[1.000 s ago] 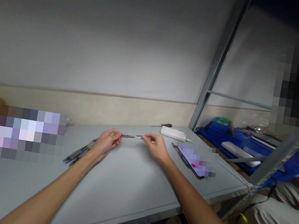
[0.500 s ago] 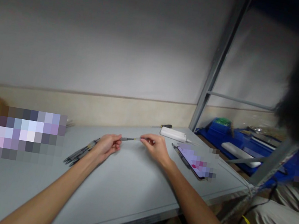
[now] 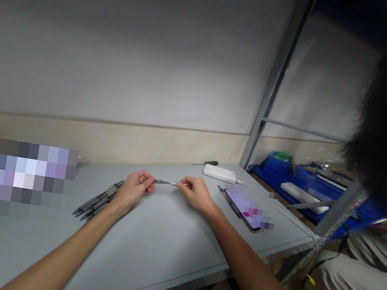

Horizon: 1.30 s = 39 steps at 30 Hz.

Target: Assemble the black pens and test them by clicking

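Note:
A slim dark grey pen (image 3: 162, 182) lies level between my two hands, a little above the table. My left hand (image 3: 135, 188) is closed round its left part, thumb and fingers pinching it. My right hand (image 3: 196, 193) pinches the thin, pale right end between thumb and fingertips; whether that end is a refill I cannot tell. Just beside my left wrist, several similar grey pens (image 3: 98, 200) lie in a loose bundle, partly hidden behind the forearm.
A phone (image 3: 245, 210) with a lit screen lies right of my right hand, another pen (image 3: 230, 203) along its edge. Behind are a white power strip (image 3: 220, 173) and a screwdriver (image 3: 209, 163). A metal post (image 3: 263, 112) rises at the table's far right corner. A person sits at right.
My right hand has come slightly closer to my left, so less of the pen shows between them. The view has shifted a little.

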Available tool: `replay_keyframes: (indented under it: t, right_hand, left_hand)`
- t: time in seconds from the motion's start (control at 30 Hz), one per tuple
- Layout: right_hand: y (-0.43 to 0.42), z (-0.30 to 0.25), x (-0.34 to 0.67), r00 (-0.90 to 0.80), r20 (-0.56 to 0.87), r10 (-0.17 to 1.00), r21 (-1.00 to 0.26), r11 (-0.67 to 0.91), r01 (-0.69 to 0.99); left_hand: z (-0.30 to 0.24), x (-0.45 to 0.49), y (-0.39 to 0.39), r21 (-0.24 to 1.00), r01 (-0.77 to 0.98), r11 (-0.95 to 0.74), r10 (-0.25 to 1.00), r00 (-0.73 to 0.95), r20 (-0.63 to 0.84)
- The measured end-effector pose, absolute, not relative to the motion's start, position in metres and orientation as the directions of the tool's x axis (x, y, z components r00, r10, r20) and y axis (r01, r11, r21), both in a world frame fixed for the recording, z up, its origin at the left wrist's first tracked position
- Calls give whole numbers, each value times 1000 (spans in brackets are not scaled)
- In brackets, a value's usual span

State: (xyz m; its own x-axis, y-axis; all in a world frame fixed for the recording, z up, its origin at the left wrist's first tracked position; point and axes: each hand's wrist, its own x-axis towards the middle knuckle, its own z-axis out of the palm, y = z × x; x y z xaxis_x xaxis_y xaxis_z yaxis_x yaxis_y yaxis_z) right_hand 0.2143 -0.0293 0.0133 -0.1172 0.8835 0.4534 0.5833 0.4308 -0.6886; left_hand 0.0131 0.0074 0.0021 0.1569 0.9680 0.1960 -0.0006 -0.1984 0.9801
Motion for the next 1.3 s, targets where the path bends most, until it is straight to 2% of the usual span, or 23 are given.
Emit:
replay_keyframes:
  t: [0.07,0.17,0.27,0.33,0.47,0.53,0.6,0.73,0.87,0.97,1.07,1.17,1.23,1.3]
  right_hand:
    - [-27,13,216,-97,417,904,-744,401,535]
    - [-23,10,219,-76,359,930,-839,357,410]
    - [-20,8,220,-94,214,972,-960,228,165]
    - [-20,8,221,-154,93,984,-996,89,-30]
    - [-20,14,229,-349,-130,928,-932,-235,-277]
    - [-19,16,234,-428,-227,875,-861,-386,-332]
    - [-18,17,238,-468,-285,837,-803,-475,-360]
    - [-15,15,239,-446,-309,840,-781,-492,-386]
    - [-13,13,234,-298,-232,926,-826,-349,-442]
    - [-13,15,232,-117,-172,978,-871,-206,-446]
    - [-14,18,229,172,-46,984,-895,36,-445]
    - [-13,21,231,391,22,920,-826,237,-512]
    - [-13,24,234,410,0,912,-755,268,-598]
    - [-13,26,239,358,-6,934,-699,252,-669]
  left_hand:
    - [1,14,8,938,75,-338,931,173,322]
    - [5,15,5,886,175,-430,899,178,401]
    - [11,15,-2,778,329,-535,845,178,505]
    - [14,15,-6,629,434,-645,752,216,622]
    - [18,16,-17,237,483,-843,454,402,796]
    - [21,17,-24,82,458,-885,344,526,778]
    - [25,19,-30,17,448,-894,328,627,707]
    - [30,21,-33,28,531,-847,453,694,559]
    - [26,26,-32,18,606,-795,523,671,525]
    - [20,33,-35,53,608,-792,540,658,524]
    - [15,39,-40,156,560,-814,552,660,510]
    - [10,42,-43,282,544,-790,607,630,485]
    - [8,42,-43,330,559,-761,646,601,471]
    - [6,42,-41,359,578,-733,678,578,455]
